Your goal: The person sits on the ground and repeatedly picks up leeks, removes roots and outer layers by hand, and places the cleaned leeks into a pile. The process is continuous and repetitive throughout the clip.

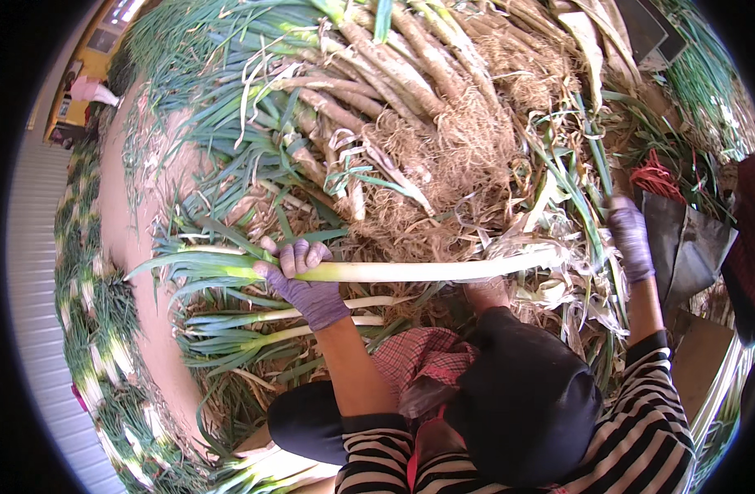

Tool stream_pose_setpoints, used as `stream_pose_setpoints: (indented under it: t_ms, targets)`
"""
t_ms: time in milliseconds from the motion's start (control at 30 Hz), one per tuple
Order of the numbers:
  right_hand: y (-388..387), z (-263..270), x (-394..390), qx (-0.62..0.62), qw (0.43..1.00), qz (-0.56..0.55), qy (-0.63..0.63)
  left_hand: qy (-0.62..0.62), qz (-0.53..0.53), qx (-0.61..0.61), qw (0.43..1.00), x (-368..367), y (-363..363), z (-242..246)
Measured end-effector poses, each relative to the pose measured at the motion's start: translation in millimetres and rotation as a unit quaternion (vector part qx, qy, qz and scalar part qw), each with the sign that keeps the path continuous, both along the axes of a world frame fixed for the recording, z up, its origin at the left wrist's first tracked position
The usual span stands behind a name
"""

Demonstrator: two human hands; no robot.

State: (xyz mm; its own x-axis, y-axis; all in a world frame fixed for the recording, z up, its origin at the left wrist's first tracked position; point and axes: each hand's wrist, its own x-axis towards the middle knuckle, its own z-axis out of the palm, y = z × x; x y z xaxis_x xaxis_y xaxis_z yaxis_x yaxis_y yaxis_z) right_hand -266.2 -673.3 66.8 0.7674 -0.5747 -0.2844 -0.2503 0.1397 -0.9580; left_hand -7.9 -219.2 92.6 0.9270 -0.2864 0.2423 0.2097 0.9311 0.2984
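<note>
My left hand (303, 281), in a purple glove, is closed around a long green onion (408, 272) where its white stalk turns to green leaves. The onion lies level across my front, its pale end pointing right. My right hand (627, 238), also gloved in purple, is apart from that end, farther right. It is blurred beside a long green leaf (593, 148), so whether its fingers hold anything is unclear. Beyond both hands lies a heap of unpeeled green onions (408, 74) with brown stalks and tangled roots. Peeled green onions (291, 315) rest below my left hand.
Stripped skins (550, 296) litter the ground near my foot (487, 293). Red twine (658, 176) and a grey sheet (686, 247) lie at the right, near a dark sleeve (747, 247). Bundled onions (99, 358) line a corrugated wall (35, 247) across a dirt path (149, 296).
</note>
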Motion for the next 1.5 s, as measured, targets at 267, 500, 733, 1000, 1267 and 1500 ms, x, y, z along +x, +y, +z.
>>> stream_pose_setpoints:
  t_ms: [267, 500, 733, 1000, 1267, 1500]
  targets:
    - [222, 79, 160, -0.25, 0.813, 0.524, -0.04, 0.012, -0.009, 0.053, 0.998, -1, -39, 16]
    - [137, 8, 68, -0.341, 0.811, 0.476, -0.005, 0.083, 0.145, 0.187, 0.968, 17, 6, 33]
    - [169, 33, 99, -0.328, 0.786, 0.524, 0.012, 0.187, 0.114, 0.132, 0.967, 21, -24, 19]
    - [139, 50, 68, -0.122, 0.856, 0.498, -0.065, 0.192, 0.201, 0.247, 0.928, 59, 29, 29]
    - [25, -7, -96, -0.35, 0.862, 0.248, 0.271, 0.165, 0.151, 0.169, 0.96, 106, 142, 21]
    - [112, 58, 71, -0.478, 0.844, 0.236, -0.063, 0.21, 0.221, 0.208, 0.929, 78, 92, 19]
